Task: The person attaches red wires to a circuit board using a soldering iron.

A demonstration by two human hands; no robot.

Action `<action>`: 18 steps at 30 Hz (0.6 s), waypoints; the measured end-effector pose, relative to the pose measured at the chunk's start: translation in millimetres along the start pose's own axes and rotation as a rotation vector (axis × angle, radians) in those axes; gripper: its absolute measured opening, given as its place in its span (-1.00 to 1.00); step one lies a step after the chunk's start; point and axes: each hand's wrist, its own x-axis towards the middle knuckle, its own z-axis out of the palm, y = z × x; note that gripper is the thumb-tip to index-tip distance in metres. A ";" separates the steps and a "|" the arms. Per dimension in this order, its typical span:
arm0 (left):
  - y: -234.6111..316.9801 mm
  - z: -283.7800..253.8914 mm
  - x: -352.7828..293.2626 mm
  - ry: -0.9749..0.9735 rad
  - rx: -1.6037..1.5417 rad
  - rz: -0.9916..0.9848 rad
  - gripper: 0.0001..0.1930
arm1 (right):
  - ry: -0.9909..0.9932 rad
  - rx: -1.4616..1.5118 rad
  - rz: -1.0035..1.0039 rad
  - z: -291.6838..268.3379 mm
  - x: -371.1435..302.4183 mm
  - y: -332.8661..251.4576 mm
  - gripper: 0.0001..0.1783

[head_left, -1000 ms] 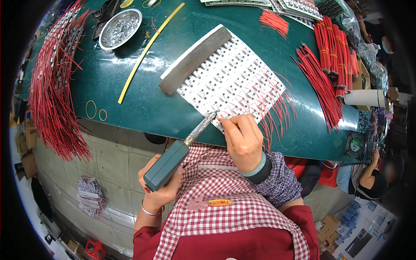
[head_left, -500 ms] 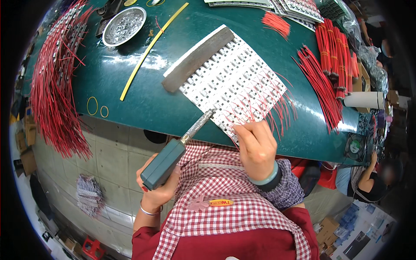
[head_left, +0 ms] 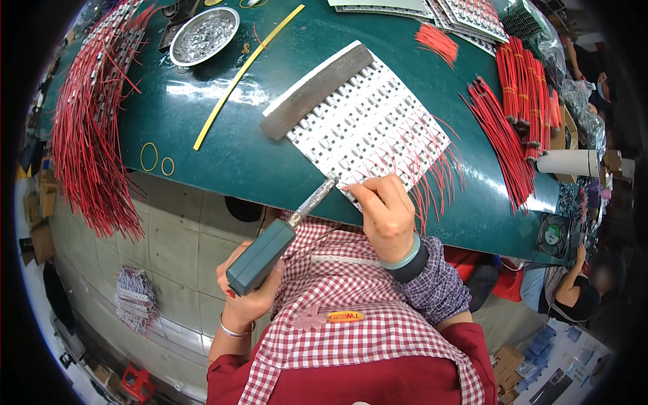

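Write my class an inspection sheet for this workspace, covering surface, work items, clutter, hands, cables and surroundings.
Surface: glossy green tabletop.
Work items: white component sheet; dark bar along its upper-left edge; soldering tool, tip at the sheet's near edge.
Clutter: silver bowl, yellow strip.
Hands: left hand gripping soldering tool; fingers of the right hand pinched, apparently on a red wire.
Cables: red wire bundles at right, hanging wires at left.
Surroundings: tiled floor, red stool, another person at right.
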 end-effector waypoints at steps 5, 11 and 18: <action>1.8 0.6 4.0 -0.039 0.056 0.048 -0.81 | -0.007 -0.020 0.003 0.5 0.4 -0.3 -0.69; 4.6 1.9 6.8 -0.039 0.092 0.067 -0.84 | -0.019 -0.032 -0.002 0.7 1.2 -0.1 -0.70; -5.6 0.1 -1.3 -0.013 0.100 0.141 -0.84 | -0.048 -0.047 -0.004 -1.6 2.6 -2.2 -0.72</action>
